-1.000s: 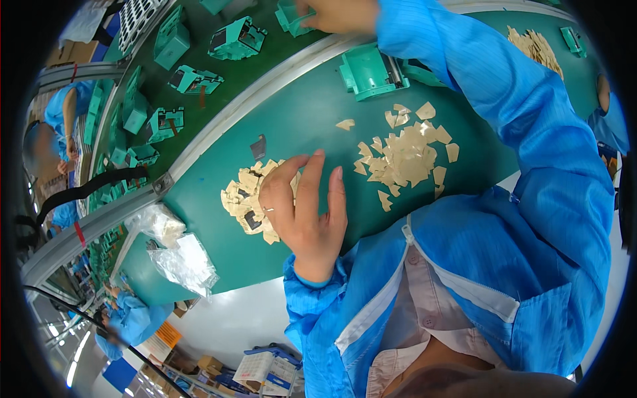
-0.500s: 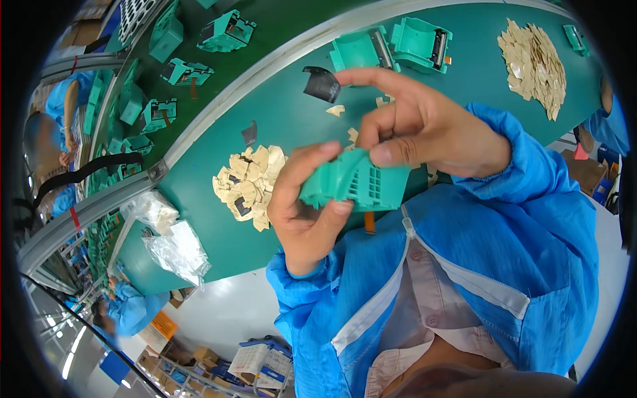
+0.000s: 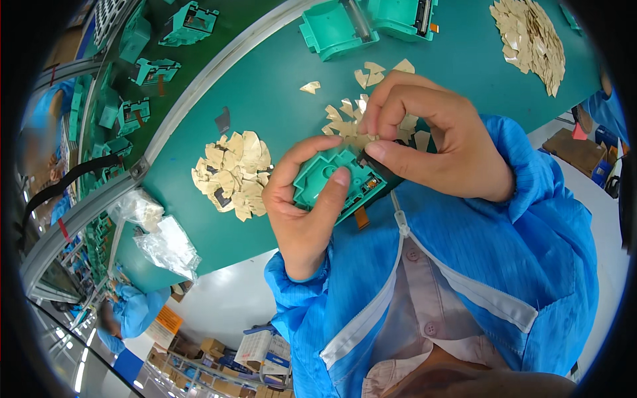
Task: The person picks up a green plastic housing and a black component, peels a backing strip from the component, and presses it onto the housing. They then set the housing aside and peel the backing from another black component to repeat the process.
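Note:
A green plastic housing rests in my left hand, whose fingers wrap its left side with the thumb across its top. Its recessed face is turned up, and an orange ribbon strip sticks out below. My right hand is closed in a pinch of thumb and index finger by the housing's upper right corner. What it pinches is too small to make out. A dark part shows along the housing's right edge, beside the right thumb. Cream paper scraps lie on the table just beyond both hands.
A pile of cream scraps lies left, with a black film piece above it. Another scrap pile sits far right. Green housings stand at the back; more are beyond the metal rail. Clear plastic bags lie lower left.
The housing has turned from its slotted side to its recessed side. My right hand has come down to its edge, and the black film piece at its index finger no longer shows there.

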A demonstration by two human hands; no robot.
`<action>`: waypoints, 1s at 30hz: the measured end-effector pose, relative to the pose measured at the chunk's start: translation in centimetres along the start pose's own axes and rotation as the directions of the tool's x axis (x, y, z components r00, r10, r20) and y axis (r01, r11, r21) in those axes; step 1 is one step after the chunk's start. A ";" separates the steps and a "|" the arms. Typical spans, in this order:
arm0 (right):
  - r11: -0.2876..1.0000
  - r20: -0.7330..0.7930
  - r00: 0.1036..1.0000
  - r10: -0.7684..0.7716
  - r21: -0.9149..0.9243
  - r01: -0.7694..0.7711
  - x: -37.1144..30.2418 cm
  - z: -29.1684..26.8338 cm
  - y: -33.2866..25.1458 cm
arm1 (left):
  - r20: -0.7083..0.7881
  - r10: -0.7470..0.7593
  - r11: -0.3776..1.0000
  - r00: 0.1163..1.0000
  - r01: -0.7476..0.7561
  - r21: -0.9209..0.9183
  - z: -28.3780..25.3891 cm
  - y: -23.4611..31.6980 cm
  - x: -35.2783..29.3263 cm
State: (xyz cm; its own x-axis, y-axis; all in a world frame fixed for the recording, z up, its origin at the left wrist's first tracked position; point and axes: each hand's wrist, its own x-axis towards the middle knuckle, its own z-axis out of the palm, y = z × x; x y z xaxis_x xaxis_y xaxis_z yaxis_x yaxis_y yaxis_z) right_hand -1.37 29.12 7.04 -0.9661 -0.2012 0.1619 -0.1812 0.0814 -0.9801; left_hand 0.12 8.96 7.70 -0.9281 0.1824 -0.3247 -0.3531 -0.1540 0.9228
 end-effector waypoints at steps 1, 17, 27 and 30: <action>0.999 -0.009 1.000 0.030 0.015 -0.030 -0.1 0.2 0.1 | 0.012 0.017 1.000 1.000 -0.017 0.023 0.1 0.0 0.0; 0.997 0.060 0.997 0.056 -0.064 -0.052 -0.1 -0.3 0.3 | 0.015 0.021 0.995 1.000 -0.022 0.092 0.7 -0.5 0.4; 0.995 0.058 0.996 0.061 -0.087 -0.055 0.0 -0.5 0.4 | -0.009 0.037 0.992 0.999 -0.035 0.123 1.1 -0.9 0.6; 0.995 0.068 0.995 0.070 -0.076 -0.064 0.1 -0.6 0.3 | -0.025 0.027 0.995 0.999 -0.024 0.097 1.1 -0.9 0.5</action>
State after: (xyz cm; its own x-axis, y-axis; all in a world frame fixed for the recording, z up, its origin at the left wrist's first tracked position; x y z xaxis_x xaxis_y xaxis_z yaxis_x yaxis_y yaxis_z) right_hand -1.67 29.75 6.85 -0.9617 -0.2607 0.0852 -0.1322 0.1686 -0.9768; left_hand 0.10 10.29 6.95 -0.9399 0.1540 -0.3049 -0.3173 -0.0631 0.9462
